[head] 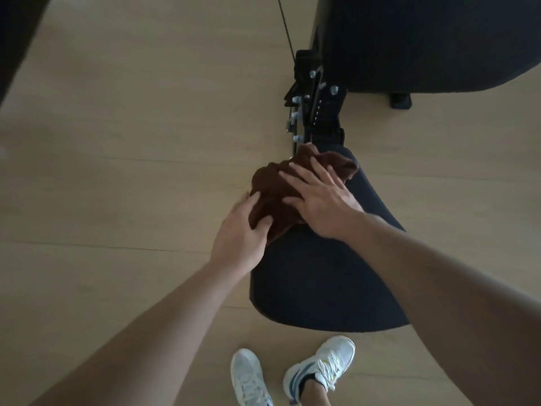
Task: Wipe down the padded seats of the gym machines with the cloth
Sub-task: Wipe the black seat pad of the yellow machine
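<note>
A black padded seat [319,276] fills the middle of the view, narrow at its far end and wide near me. A crumpled brown cloth [275,186] lies on the seat's far left part and hangs over its left edge. My right hand [319,197] presses flat on the cloth with fingers spread. My left hand [243,230] grips the cloth's near left corner at the seat's edge, thumb on top. A second black pad [424,39] sits at the top right.
A black metal bracket with bolts [316,104] joins the two pads beyond the cloth. A thin black cable [285,27] runs up from it. Light wooden floor [117,142] surrounds the machine. My white trainers [292,373] stand just in front of the seat.
</note>
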{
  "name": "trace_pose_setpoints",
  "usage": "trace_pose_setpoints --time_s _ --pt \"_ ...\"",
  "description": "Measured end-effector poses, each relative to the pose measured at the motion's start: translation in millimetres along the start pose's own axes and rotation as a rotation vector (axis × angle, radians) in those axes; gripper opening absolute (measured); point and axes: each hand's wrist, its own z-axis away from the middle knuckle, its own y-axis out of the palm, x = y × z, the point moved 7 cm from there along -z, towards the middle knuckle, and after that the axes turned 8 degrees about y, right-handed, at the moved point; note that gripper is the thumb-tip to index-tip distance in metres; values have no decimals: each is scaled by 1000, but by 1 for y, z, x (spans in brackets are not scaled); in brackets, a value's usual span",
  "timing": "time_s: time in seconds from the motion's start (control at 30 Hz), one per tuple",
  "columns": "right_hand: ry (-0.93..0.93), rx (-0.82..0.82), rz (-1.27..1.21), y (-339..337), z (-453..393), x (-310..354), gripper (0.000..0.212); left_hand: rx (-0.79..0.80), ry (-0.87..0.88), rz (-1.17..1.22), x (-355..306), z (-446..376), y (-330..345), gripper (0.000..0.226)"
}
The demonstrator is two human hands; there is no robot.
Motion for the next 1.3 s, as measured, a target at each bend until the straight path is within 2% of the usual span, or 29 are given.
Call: trace_pose_setpoints --time_s 0.1,0.2,0.33,0.47,0.53,0.6,0.73,0.83,0.9,1.03,1.17,1.2,1.3 --pt "81 29 -3 -12 -40 -14 56 -75 -97 57 11 -4 -6 52" --pt "107 38 128 -12 -55 2 57 -171 -67 45 38 30 -9 47" --pt "-65 196 303 5 -27 59 53 -258 -49 29 85 96 -3 38" --pt "-239 309 76 29 19 118 31 -402 -141 142 108 125 -5 34" --pt "-313 318 83 34 29 126 25 -444 -139 136 106 126 -11 35" --pt "-294 334 141 35 20 115 26 -436 -131 120 103 120 -16 33" --pt "-105 198 369 6 -35 62 47 -359 -16 52 88 99 -25 28" --pt "-40 188 400 -1 -54 37 52 -297 -20 59 86 90 -23 27" --pt "-55 182 343 0 -41 48 49 -275 -28 92 85 91 -19 31" --pt "-99 136 56 4 4 87 37 -317 -7 73 79 98 -20 38" --pt "-312 136 -71 27 75 119 26 -403 -22 113 75 105 -19 35" --pt "-338 109 -66 37 97 120 26 -374 -11 117 74 110 -11 37" --pt "-340 -115 -67 56 156 105 26 -303 82 31 68 141 20 45"
